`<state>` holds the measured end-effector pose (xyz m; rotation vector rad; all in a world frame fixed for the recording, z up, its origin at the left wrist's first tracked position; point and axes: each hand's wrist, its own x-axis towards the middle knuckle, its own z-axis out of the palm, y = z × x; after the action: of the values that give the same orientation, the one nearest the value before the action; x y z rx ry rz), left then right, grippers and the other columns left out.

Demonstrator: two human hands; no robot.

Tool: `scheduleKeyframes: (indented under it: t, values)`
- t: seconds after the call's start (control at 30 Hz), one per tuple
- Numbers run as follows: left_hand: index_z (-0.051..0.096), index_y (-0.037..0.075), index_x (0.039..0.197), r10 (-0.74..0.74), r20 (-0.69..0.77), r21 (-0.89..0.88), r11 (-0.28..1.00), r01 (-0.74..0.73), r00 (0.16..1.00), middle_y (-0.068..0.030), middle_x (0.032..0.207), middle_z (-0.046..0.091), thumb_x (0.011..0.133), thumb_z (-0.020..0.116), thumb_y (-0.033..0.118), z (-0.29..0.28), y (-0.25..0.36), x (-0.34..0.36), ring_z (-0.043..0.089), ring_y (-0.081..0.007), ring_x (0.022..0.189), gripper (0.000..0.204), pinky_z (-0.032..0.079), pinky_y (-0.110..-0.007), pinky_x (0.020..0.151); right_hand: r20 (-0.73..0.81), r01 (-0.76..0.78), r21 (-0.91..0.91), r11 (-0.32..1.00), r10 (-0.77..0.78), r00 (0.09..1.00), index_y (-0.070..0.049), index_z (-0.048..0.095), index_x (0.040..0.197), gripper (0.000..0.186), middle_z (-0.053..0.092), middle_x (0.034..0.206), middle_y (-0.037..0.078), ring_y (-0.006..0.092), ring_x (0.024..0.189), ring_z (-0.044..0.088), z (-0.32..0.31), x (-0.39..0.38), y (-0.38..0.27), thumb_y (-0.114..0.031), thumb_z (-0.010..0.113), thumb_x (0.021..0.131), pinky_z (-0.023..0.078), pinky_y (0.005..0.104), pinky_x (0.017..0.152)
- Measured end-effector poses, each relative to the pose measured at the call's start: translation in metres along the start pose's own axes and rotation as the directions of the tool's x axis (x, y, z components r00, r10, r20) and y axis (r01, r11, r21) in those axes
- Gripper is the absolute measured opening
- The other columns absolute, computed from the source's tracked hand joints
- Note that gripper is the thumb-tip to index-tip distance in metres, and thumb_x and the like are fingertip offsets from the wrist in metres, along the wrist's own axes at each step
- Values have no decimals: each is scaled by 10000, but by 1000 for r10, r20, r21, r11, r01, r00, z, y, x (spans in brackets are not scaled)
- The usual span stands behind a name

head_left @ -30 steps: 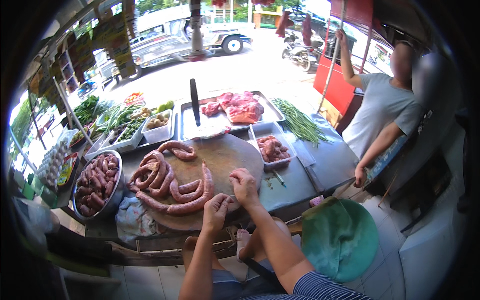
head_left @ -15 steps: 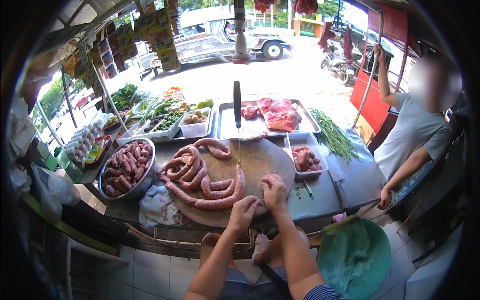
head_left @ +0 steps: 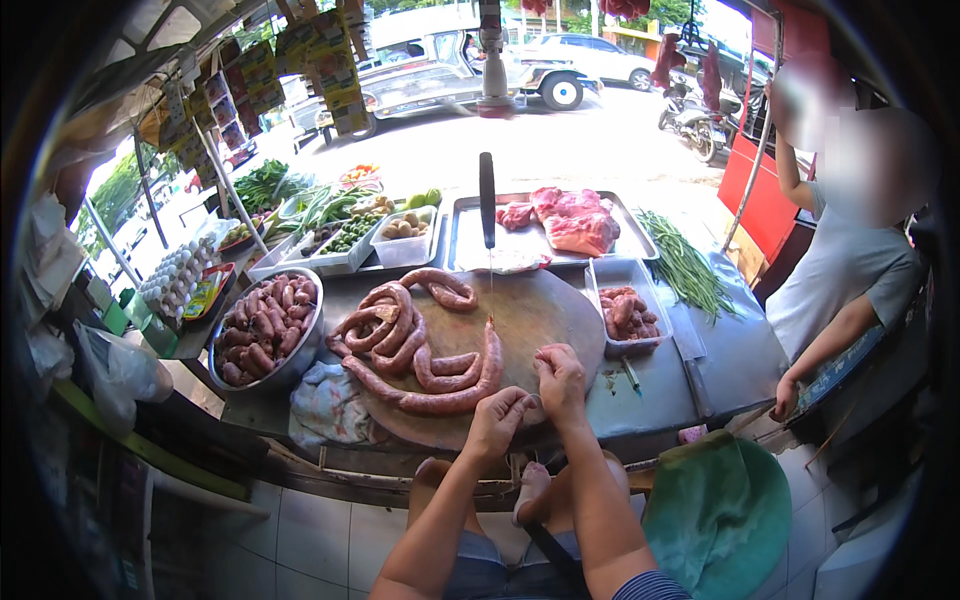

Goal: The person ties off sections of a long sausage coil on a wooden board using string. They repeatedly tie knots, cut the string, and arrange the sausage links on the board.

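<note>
My left hand [head_left: 497, 422] is closed in a pinch at the near edge of a round wooden chopping board [head_left: 545, 325]. Just beyond it and to the right, my right hand [head_left: 562, 380] has its fingers pressed together. A thin pale string [head_left: 536, 399] shows between the two hands, apparently pinched by both. Left of my hands, a long raw sausage [head_left: 440, 402] curls over the board, with coiled sausage [head_left: 388, 330] behind it. A black-handled knife [head_left: 487, 205] stands upright at the board's far side. The fingertips are too small to make out fully.
A metal bowl [head_left: 318, 325] of short sausages stands left, beside a crumpled cloth [head_left: 325, 405]. A plastic tub [head_left: 655, 345] of sausages and another knife [head_left: 698, 385] lie right. Behind sits a meat tray [head_left: 455, 245]. A person [head_left: 840, 250] stands at the right.
The whole view has shifted, so the board and counter sit slightly farther right. My hands keep nearly the same pinched pose with the string. A white car has come into sight on the road.
</note>
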<state>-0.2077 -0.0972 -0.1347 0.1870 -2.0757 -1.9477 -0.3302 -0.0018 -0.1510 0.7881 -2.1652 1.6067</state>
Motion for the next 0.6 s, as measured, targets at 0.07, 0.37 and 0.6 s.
scheduleKeyframes:
  t: [0.07, 0.37, 0.6]
  values:
    - [671, 41, 921, 29, -4, 40, 999, -29, 1000, 85, 669, 458, 1000, 580, 124, 0, 0, 0, 386, -13, 594, 147, 310, -194, 523, 3, 6, 4, 1000, -6, 1000, 36, 653, 893, 91, 645, 956, 193, 363, 875, 643, 0, 1, -2, 29, 658, 802, 518, 395, 783]
    - [675, 24, 927, 44, -1, -17, 999, -44, 999, 69, 633, 475, 1008, 549, 103, -3, -13, 5, 398, -17, 544, 170, 290, -188, 492, -30, 7, 16, 1000, -7, 1000, 18, 667, 897, 88, 646, 951, 195, 363, 913, 641, 3, -3, 9, -2, 661, 812, 520, 403, 803]
    - [639, 43, 1042, 110, 86, -795, 607, 2, 990, -63, 908, 666, 1005, 573, 178, 1, 4, 37, 621, -167, 795, 155, 495, -332, 695, 229, -463, 695, 550, 441, 868, 41, 679, 1010, 120, 691, 984, 116, 185, 897, 661, -5, 13, 20, -19, 616, 928, 537, 300, 773]
